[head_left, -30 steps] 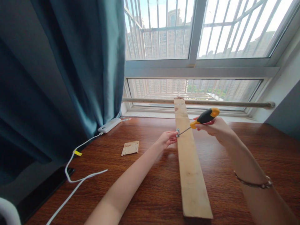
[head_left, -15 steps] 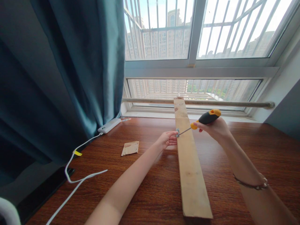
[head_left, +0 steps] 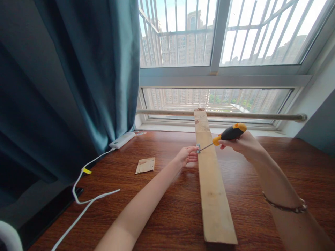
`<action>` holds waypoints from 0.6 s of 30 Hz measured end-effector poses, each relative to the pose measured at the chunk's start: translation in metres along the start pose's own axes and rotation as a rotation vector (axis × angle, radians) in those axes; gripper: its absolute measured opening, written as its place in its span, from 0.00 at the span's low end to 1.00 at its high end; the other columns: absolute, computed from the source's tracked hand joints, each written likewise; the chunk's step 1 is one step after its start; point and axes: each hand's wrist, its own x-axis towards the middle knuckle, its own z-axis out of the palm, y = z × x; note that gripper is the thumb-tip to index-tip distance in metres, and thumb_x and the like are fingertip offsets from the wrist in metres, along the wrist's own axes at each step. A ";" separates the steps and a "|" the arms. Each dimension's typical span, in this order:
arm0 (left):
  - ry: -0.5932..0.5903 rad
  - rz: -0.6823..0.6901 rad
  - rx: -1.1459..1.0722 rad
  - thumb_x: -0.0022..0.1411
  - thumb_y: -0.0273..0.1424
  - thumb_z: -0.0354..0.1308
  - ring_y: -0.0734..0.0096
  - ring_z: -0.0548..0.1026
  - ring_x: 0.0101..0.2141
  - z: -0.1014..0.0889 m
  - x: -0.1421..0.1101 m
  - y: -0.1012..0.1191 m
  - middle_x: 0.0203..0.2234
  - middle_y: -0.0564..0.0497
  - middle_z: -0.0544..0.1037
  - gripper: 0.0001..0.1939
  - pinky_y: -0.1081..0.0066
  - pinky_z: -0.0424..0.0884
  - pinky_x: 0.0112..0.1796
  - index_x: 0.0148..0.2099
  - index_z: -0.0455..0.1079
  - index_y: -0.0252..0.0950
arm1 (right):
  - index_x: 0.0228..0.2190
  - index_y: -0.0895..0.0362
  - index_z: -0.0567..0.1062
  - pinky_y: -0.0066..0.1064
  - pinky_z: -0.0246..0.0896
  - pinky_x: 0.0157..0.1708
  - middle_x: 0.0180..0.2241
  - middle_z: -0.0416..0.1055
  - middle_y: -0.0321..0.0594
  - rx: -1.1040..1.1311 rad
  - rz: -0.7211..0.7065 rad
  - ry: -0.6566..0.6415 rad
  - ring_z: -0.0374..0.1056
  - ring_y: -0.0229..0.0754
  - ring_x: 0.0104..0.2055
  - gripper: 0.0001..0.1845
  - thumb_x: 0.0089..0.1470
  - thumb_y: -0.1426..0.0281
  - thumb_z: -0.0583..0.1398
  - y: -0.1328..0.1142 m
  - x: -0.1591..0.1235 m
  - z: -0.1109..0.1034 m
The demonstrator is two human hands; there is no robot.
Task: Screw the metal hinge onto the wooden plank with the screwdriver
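Observation:
A long pale wooden board [head_left: 214,188] lies lengthwise in front of me, its far end at the window rail. At its left edge sits a small metal piece [head_left: 198,147], perhaps a hinge or bracket, too small to make out. My left hand [head_left: 187,155] pinches this piece against the board's edge, thumb and index finger closed on it. In my right hand [head_left: 243,144] is a screwdriver [head_left: 231,132] with a black and yellow handle. Its shaft slants down to the left across the board, and the tip meets the metal piece.
On the brown wooden tabletop [head_left: 167,202], a small flat wood piece [head_left: 145,165] lies left of my forearm. A white power strip [head_left: 122,140] and white cable [head_left: 78,188] lie farther left, beside a blue curtain [head_left: 115,69]. A pale rail [head_left: 248,114] crosses the window.
My right hand and wrist have shifted slightly right and turned on the screwdriver handle. The left hand, metal piece and board stay in place.

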 end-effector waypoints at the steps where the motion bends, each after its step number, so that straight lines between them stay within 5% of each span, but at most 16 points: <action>1: -0.001 0.002 0.000 0.49 0.36 0.64 0.65 0.78 0.27 0.000 0.000 0.000 0.25 0.43 0.79 0.16 0.66 0.73 0.34 0.39 0.72 0.33 | 0.23 0.62 0.75 0.28 0.57 0.23 0.21 0.72 0.41 -0.069 -0.024 0.037 0.67 0.39 0.23 0.15 0.35 0.63 0.67 0.001 0.000 0.001; 5: 0.002 0.005 0.010 0.49 0.35 0.63 0.66 0.78 0.26 0.001 -0.001 0.001 0.25 0.44 0.79 0.15 0.67 0.73 0.33 0.39 0.72 0.33 | 0.16 0.60 0.74 0.30 0.57 0.26 0.17 0.70 0.41 -0.376 -0.051 0.239 0.67 0.41 0.24 0.19 0.42 0.56 0.63 0.003 0.002 0.010; 8: 0.008 0.005 0.013 0.50 0.34 0.63 0.66 0.78 0.26 0.002 -0.001 0.001 0.25 0.44 0.79 0.15 0.68 0.73 0.33 0.40 0.72 0.32 | 0.15 0.60 0.73 0.30 0.57 0.26 0.16 0.70 0.41 -0.374 -0.069 0.289 0.67 0.41 0.23 0.21 0.42 0.54 0.63 0.003 0.002 0.013; 14: 0.008 0.003 0.001 0.49 0.35 0.64 0.65 0.78 0.26 0.001 0.000 0.000 0.25 0.44 0.79 0.16 0.67 0.73 0.33 0.40 0.72 0.33 | 0.35 0.63 0.76 0.27 0.56 0.20 0.23 0.74 0.42 0.015 0.025 0.032 0.67 0.39 0.22 0.25 0.35 0.61 0.68 -0.003 -0.001 0.005; 18: 0.007 0.010 0.003 0.48 0.35 0.64 0.65 0.78 0.27 0.000 0.001 -0.002 0.26 0.44 0.79 0.16 0.67 0.73 0.34 0.39 0.72 0.33 | 0.30 0.63 0.75 0.28 0.60 0.22 0.23 0.74 0.42 0.041 0.018 -0.034 0.68 0.40 0.23 0.21 0.33 0.63 0.68 -0.003 -0.002 -0.001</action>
